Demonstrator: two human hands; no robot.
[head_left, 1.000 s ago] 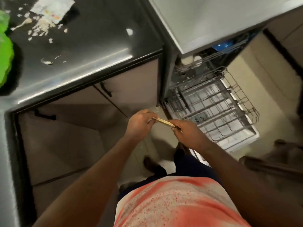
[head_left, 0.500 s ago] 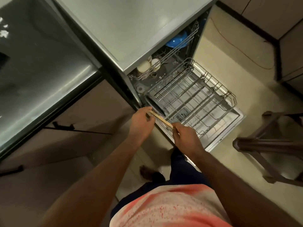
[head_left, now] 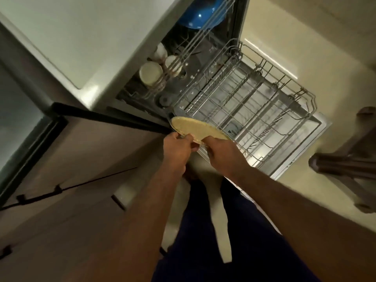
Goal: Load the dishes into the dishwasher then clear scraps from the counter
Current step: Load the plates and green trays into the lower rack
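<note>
A tan round plate (head_left: 195, 129) is tilted over the near left corner of the pulled-out lower wire rack (head_left: 254, 110) of the open dishwasher. My left hand (head_left: 179, 151) pinches the plate's near rim from the left. My right hand (head_left: 223, 155) grips the same rim from the right. The lower rack holds no dishes that I can see. Deeper in the upper rack sit white cups (head_left: 150, 73) and a blue bowl (head_left: 199, 13).
The grey counter top (head_left: 91, 37) lies above the dishwasher, with brown cabinet doors (head_left: 81, 159) at the left. A dark wooden stool (head_left: 345, 161) stands on the pale floor at the right. My legs stand close to the open door (head_left: 317, 127).
The view has swung toward the dishwasher and come closer. Both hands have carried the plate forward over the rack's near corner, and it now shows its face instead of its edge.
</note>
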